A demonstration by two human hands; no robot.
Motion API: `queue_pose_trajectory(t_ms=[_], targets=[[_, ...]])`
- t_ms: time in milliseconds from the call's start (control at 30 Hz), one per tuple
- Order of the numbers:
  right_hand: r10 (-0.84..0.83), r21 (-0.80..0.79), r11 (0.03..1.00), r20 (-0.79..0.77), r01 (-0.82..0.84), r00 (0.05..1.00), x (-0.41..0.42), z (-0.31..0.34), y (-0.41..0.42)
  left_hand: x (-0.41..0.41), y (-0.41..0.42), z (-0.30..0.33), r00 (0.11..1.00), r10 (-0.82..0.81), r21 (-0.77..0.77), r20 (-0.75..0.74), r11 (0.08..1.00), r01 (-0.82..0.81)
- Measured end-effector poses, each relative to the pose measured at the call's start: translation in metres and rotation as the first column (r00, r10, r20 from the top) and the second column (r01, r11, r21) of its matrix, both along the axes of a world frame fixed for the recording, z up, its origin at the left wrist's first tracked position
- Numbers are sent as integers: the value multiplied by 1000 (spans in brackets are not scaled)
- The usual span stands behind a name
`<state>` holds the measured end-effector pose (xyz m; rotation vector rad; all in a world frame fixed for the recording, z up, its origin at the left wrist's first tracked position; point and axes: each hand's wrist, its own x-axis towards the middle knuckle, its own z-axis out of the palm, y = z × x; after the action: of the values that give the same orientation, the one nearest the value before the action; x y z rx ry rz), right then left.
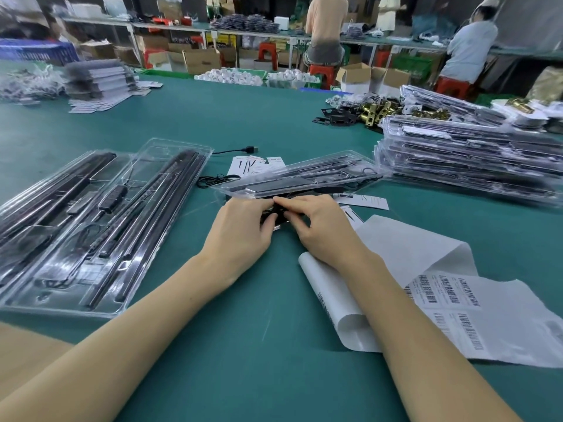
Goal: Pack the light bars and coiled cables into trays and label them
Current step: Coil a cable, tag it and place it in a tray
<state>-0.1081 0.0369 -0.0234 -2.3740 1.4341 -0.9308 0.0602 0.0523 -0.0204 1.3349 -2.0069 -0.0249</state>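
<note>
1. Hands meet at the middle of the green surface [231,123]: the left hand [243,226] and right hand [316,223] both curl their fingers round a black cable [275,213], pinching it between them just below the near edge of a clear tray [298,178].
2. That tray lies tilted on some printed cards [256,166] and holds dark light bars; its cable slot is hard to make out.
3. Two open trays [91,226] lie to the left, each filled with long black light bars, and the nearer one also holds a controller and a thin lead.
4. A loose USB lead [240,149] lies beyond the cards.
5. A stack of packed trays [469,159] stands at the right.
6. A barcode label sheet [451,300], partly rolled, lies under the right forearm.
</note>
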Motion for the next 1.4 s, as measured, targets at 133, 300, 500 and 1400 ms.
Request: queue_pose_trajectory(t_ms=[133,300,500,1400], targets=[[-104,25,994,16,103,994,-1,-1,-2,-2,2,-4,999,47,-60,16,997,-46],[-156,48,987,40,154,987,-5,1,1,13,-7,3,998,24,-39,60,999,-21],[-392,-32,917,-243,397,887,-14,7,0,20,-8,6,997,45,1,62,999,-45],[-382,-118,921,-108,370,918,-13,5,15,11,-13,-4,992,-76,5,-103,997,77]])
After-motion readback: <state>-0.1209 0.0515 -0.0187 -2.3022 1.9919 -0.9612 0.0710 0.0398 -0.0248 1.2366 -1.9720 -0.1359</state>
